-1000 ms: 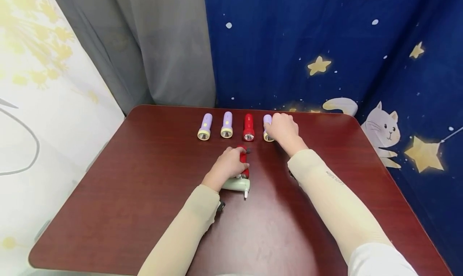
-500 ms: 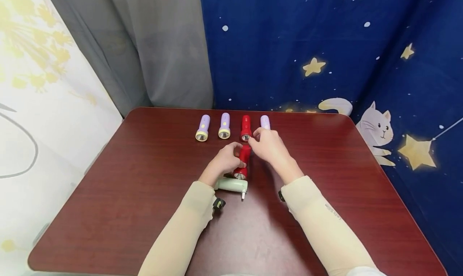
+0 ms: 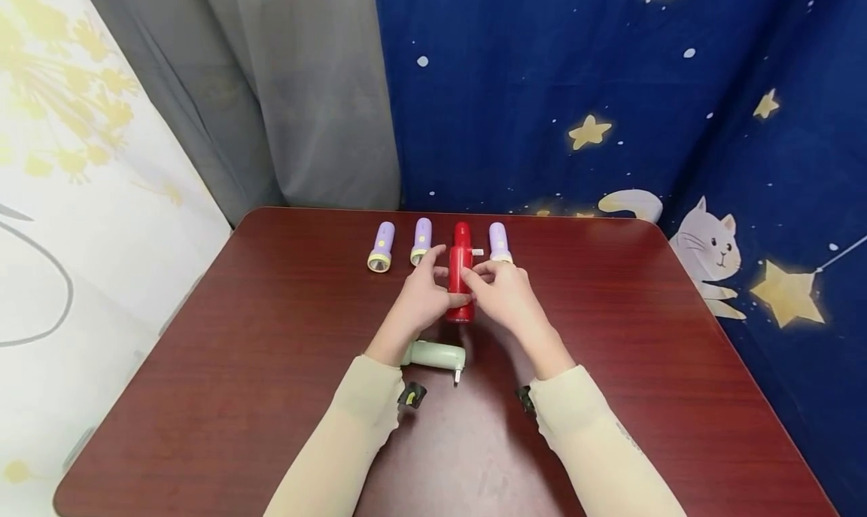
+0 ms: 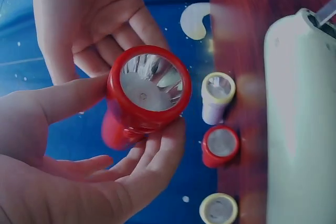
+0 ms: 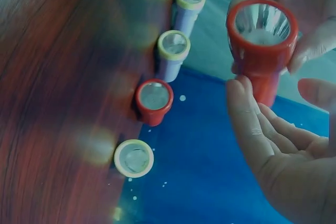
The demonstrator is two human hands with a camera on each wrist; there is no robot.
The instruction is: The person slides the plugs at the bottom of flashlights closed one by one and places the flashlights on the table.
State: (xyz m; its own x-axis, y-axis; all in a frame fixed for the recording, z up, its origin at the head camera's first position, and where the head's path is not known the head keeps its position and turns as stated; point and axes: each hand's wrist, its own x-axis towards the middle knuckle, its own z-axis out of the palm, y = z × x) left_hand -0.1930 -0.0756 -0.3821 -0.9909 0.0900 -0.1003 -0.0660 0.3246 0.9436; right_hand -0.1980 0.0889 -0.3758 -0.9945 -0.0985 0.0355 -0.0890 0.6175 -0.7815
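My left hand (image 3: 423,299) grips a red flashlight (image 3: 460,280) between thumb and fingers above the table. Its clear lens (image 4: 152,82) shows in the left wrist view, and a pale plug (image 3: 477,252) sticks out of its side toward the right. From the right, my right hand (image 3: 508,295) reaches in with its fingertips (image 5: 241,85) at the flashlight's body; its thumb (image 5: 315,93) looks apart from the body in the right wrist view. A pale green flashlight-like tool (image 3: 433,355) with a folded-out plug lies below the hands.
Along the table's far side, a lilac flashlight (image 3: 381,246), a second lilac flashlight (image 3: 421,238), another red flashlight (image 3: 462,235) and a third lilac flashlight (image 3: 498,238) stand in a row. Behind the wooden table (image 3: 284,366) hang grey and blue curtains (image 3: 515,111).
My right hand left the rightmost lilac flashlight and came left to the red one. My left hand lifted the red flashlight and moved it up and away; its side plug now shows.
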